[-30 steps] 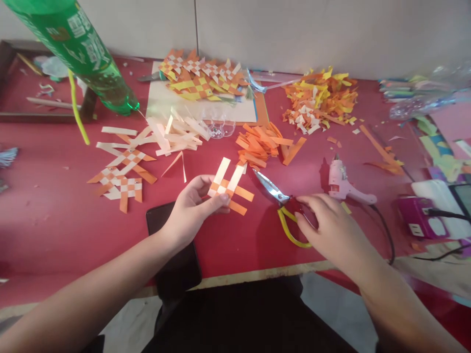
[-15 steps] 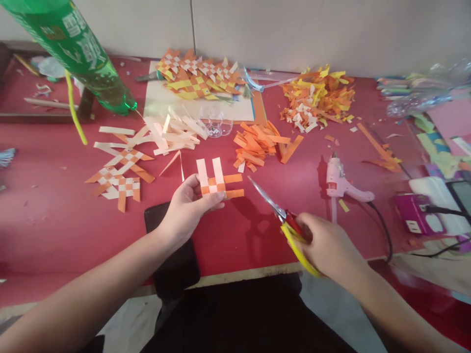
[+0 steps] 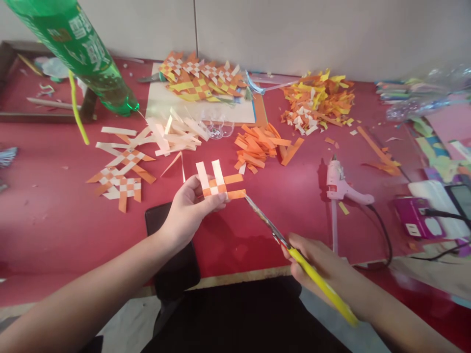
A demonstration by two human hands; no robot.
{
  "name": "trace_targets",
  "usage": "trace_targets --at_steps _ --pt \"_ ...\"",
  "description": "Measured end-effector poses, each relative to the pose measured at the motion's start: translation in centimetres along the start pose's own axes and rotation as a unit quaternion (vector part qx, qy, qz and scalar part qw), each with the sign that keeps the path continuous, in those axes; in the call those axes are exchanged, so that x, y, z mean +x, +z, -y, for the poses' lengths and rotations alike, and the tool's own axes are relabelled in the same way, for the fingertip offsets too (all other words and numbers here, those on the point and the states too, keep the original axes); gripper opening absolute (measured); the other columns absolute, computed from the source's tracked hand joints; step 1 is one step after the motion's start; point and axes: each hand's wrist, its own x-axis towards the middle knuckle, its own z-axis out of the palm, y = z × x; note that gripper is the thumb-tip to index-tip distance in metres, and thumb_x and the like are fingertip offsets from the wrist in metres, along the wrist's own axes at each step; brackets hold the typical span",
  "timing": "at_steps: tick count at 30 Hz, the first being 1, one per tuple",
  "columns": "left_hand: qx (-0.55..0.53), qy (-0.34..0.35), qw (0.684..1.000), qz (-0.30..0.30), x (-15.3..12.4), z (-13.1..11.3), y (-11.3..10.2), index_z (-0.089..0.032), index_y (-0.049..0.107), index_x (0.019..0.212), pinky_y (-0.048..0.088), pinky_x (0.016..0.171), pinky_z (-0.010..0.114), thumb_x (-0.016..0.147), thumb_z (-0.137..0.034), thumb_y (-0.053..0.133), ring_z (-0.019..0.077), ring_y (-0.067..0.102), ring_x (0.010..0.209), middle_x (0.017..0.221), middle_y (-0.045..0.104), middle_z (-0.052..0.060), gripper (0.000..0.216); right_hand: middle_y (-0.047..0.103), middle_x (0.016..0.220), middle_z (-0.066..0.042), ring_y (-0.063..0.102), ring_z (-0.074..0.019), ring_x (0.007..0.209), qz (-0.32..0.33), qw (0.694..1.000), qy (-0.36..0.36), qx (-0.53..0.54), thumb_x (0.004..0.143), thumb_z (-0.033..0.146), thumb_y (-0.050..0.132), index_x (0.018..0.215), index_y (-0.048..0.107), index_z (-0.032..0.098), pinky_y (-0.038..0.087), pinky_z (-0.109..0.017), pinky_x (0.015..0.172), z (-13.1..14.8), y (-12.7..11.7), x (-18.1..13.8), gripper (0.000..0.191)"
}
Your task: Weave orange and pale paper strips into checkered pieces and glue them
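Note:
Between the thumb and fingers of my left hand (image 3: 191,203) is a small woven paper piece (image 3: 216,185), checkered orange and cream. Two cream strips stick up from it and two orange strips point right. My right hand (image 3: 312,262) grips scissors (image 3: 272,228) with yellow and red handles. Their blade tips meet the end of the lower orange strip. Left of my left hand lie several woven checkered pieces (image 3: 127,171) with loose ends. Cream paper strips (image 3: 180,132) and orange paper strips (image 3: 257,147) are heaped beyond my hands.
A black phone (image 3: 176,260) lies under my left wrist. To the right sits a pink glue gun (image 3: 344,181) with its cord. Finished woven fish (image 3: 200,78), a pile of scraps (image 3: 318,100) and a green bottle (image 3: 84,59) stand along the back. A purple adapter (image 3: 415,215) is far right.
The scissors have turned edge-on, and their tips have moved down to the lower orange strip. My right hand has shifted lower and rotated. My left hand stays nearly in place with the woven piece.

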Motion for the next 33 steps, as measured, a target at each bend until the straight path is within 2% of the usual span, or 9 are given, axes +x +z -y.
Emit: trace_targets --at_steps 5,11,19,24,27,30,33 --pt "0.015 0.009 1.0 0.009 -0.1 0.2 -0.2 -0.019 0.063 0.097 0.06 0.072 0.022 0.073 -0.02 0.083 0.0117 0.07 0.078 0.088 0.072 -0.001 0.031 0.039 0.063 0.005 0.034 -0.0088 0.056 -0.009 0.998 0.023 0.061 0.089 0.047 0.055 0.071 0.037 0.021 0.029 -0.021 0.048 0.1 0.5 0.5 0.036" --pt "0.027 0.012 0.999 0.018 -0.1 0.3 -0.4 -0.018 0.063 0.098 0.06 0.074 0.025 0.075 -0.02 0.081 0.0126 0.07 0.076 0.087 0.072 0.0 0.029 0.039 0.062 0.005 0.034 -0.008 0.055 -0.024 0.993 0.049 0.107 0.084 0.044 0.06 0.066 0.037 0.021 0.031 -0.02 0.047 0.1 0.9 0.7 0.038" --pt "0.032 0.003 0.999 0.02 -0.1 0.3 -0.2 -0.018 0.065 0.097 0.059 0.074 0.021 0.075 -0.02 0.081 0.0106 0.069 0.078 0.087 0.071 -0.001 0.028 0.041 0.062 0.005 0.038 -0.0085 0.056 -0.036 0.989 0.062 0.133 0.083 0.049 0.06 0.066 0.036 0.022 0.035 -0.02 0.049 0.5 1.4 0.9 0.04" --pt "0.028 0.006 0.999 0.023 0.0 0.3 -0.3 -0.019 0.064 0.098 0.058 0.072 0.023 0.075 -0.021 0.081 0.0115 0.069 0.076 0.09 0.072 0.0 0.029 0.038 0.061 0.006 0.033 -0.0082 0.055 -0.02 0.994 0.056 0.096 0.083 0.049 0.059 0.067 0.034 0.021 0.029 -0.021 0.048 0.2 1.1 0.8 0.041" --pt "0.022 0.02 1.0 0.008 0.1 0.4 -0.3 -0.02 0.062 0.096 0.056 0.066 0.021 0.075 -0.023 0.081 0.0111 0.066 0.072 0.083 0.07 -0.002 0.028 0.033 0.061 0.006 0.03 -0.0081 0.055 -0.011 0.996 0.046 0.072 0.085 0.048 0.059 0.069 0.034 0.021 0.026 -0.022 0.048 -0.6 0.7 0.8 0.04" --pt "0.028 0.054 0.998 0.002 0.0 0.4 -0.3 -0.021 0.063 0.088 0.052 0.062 0.019 0.078 -0.024 0.079 0.0092 0.062 0.068 0.079 0.067 -0.003 0.019 0.034 0.061 0.006 0.031 -0.0082 0.053 -0.032 0.992 0.045 0.11 0.087 0.056 0.054 0.071 0.035 0.022 0.027 -0.023 0.046 -1.9 0.4 0.9 0.042" --pt "0.048 0.073 0.996 0.016 -0.1 0.5 -0.3 -0.02 0.065 0.08 0.049 0.067 0.019 0.082 -0.026 0.075 0.0089 0.061 0.072 0.08 0.066 -0.002 0.012 0.035 0.058 0.006 0.032 -0.0087 0.049 -0.071 0.987 0.038 0.14 0.086 0.069 0.046 0.074 0.039 0.022 0.028 -0.023 0.044 -2.8 -0.1 0.9 0.049"
